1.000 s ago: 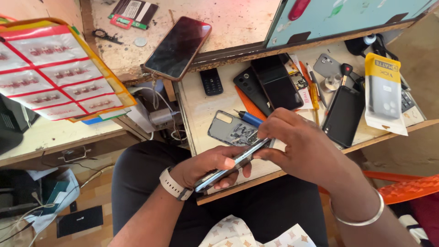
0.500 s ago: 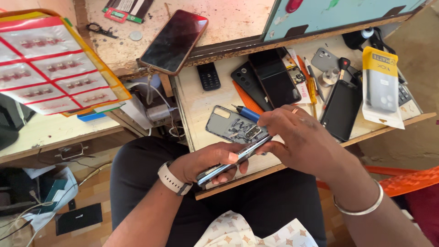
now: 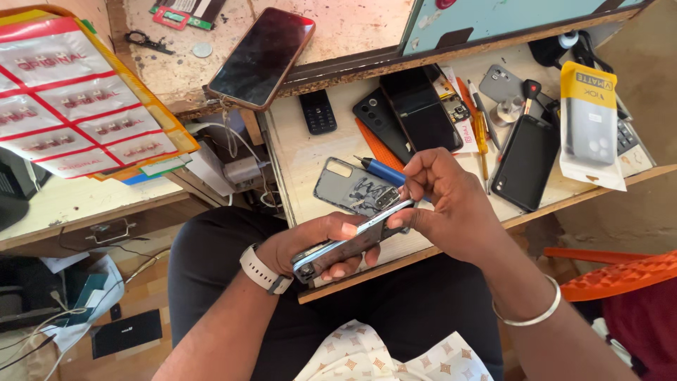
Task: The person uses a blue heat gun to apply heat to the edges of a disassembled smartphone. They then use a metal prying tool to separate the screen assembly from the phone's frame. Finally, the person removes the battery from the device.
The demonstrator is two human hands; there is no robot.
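Work centres on a slim silver-edged smartphone [image 3: 352,243] held edge-up just above the front lip of the pale wooden desk [image 3: 310,159]. The left hand [image 3: 321,247] wraps around its lower end, fingers curled and pressed against the body, a white wristband behind it. The right hand [image 3: 444,204] pinches the phone's upper end between thumb and fingertips while also gripping a blue-handled screwdriver [image 3: 381,171], whose tip points away toward a grey detached phone back cover [image 3: 352,189] lying flat on the desk just beyond the hands.

Judging by the grip, the phone is being prised or checked along its seam. Doing this well likely calls for a steady left-hand hold low on the body, with gentle, even pressure from the right fingertips, so that the thin frame does not twist. Keeping the phone over the desk rather than the lap would catch any loose part.

Several dark phones [image 3: 416,113] lie farther back, and a large black-screened phone [image 3: 262,56] rests on the upper shelf.
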